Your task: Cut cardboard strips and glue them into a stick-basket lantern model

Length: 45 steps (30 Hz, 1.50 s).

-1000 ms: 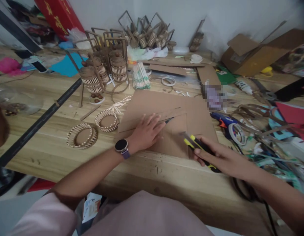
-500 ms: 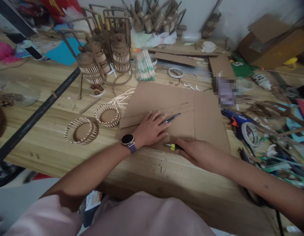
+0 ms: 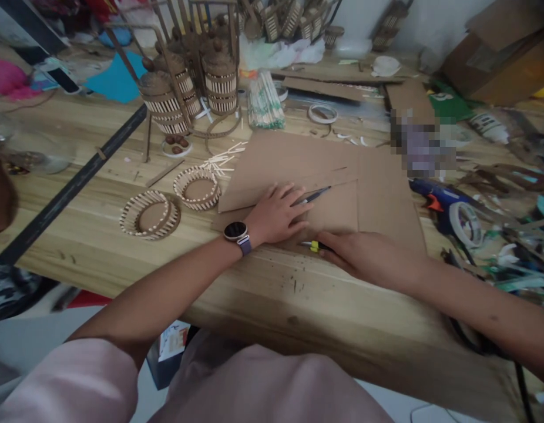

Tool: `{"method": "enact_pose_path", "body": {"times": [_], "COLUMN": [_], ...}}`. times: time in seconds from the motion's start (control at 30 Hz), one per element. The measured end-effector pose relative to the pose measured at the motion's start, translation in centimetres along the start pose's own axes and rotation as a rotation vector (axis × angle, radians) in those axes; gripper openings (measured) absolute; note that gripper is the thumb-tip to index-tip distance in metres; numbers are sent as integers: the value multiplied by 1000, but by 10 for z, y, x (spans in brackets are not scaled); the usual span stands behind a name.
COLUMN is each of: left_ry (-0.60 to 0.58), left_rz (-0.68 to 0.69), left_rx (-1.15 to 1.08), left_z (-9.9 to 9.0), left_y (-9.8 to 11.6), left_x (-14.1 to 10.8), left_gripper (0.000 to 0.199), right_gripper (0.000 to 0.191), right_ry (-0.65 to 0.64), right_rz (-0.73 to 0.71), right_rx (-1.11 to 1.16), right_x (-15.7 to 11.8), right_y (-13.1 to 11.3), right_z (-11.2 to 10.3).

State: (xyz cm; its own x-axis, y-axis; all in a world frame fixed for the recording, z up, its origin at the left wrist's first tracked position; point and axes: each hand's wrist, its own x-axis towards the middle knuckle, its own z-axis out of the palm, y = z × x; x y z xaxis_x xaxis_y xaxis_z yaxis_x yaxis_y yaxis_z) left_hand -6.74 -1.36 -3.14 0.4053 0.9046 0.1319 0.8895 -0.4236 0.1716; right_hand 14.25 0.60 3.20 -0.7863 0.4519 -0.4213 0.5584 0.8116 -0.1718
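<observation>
My left hand (image 3: 278,214) lies flat with fingers spread on a brown cardboard sheet (image 3: 298,155), pressing it to the wooden table. Beside its fingertips a dark pen-like tool (image 3: 315,195) rests on the cardboard; part of it is hidden by the hand. Close to the sheet's near edge, my right hand (image 3: 355,252) is closed around a yellow and black utility knife (image 3: 315,245), its blade pointing left toward the left hand. Two small round baskets of pale sticks, one (image 3: 197,188) near the sheet and another (image 3: 149,214) farther left, stand on the table.
Several lidded stick lanterns (image 3: 166,106) with tall handles stand at the back left. A bundle of sticks (image 3: 265,103) and a tape roll (image 3: 322,113) lie behind the cardboard. To the right are a blue glue gun (image 3: 430,197), another tape roll (image 3: 466,225) and scattered scraps.
The camera view has shifted, so the table's things appear slightly higher and farther right. Both hands keep nearly the same pose on the cardboard, with the knife still in the right one.
</observation>
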Motion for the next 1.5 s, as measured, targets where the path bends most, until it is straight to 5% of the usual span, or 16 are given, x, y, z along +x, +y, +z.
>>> {"method": "enact_pose_path", "body": {"times": [0.63, 1.3, 1.5], "left_ry": [2, 6, 14], "left_rz": [-15, 6, 8], "left_rx": [-23, -11, -14], "left_z": [2, -1, 0], "left_y": [-4, -3, -2], "left_x": [3, -2, -2], "left_gripper": [49, 49, 49], "right_gripper": [31, 30, 42], "right_ry": [61, 1, -130], "right_rz": [24, 154, 143], "right_rx": [-167, -323, -365], "right_x": [2, 9, 16], "right_y": [-5, -33, -47], "right_z": [8, -8, -26]}}
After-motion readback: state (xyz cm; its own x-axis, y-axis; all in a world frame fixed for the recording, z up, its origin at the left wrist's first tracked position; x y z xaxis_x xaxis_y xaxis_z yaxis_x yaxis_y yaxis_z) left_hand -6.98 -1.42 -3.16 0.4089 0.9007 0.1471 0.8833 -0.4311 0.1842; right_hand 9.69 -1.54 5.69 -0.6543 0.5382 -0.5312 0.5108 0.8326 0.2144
